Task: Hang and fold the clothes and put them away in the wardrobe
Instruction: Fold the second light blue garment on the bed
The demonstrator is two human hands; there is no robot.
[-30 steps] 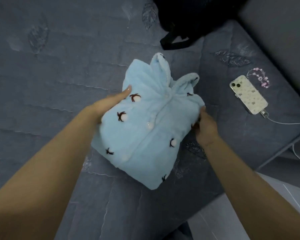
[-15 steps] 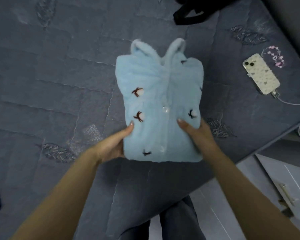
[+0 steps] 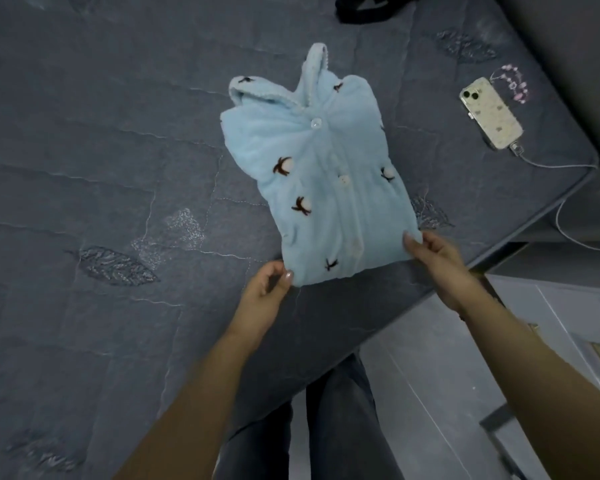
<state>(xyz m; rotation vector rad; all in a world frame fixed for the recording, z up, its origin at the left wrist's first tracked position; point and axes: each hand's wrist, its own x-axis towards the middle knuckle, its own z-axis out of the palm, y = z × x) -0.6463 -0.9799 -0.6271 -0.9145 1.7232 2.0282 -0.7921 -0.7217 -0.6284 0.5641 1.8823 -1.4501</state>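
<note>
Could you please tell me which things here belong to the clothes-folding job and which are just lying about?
Job: light blue fleece top, folded on the bed; left hand and right hand at its near corners.

Lying about: phone, charging cable, black bag strap.

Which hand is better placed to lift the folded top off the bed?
Right. The right hand already pinches the light blue fleece top at its near right corner; the left hand only touches the near left corner with curled fingertips.

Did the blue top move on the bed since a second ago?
Yes. The blue top turned, collar now away from the person, and slid from the phone toward the bed edge.
</note>
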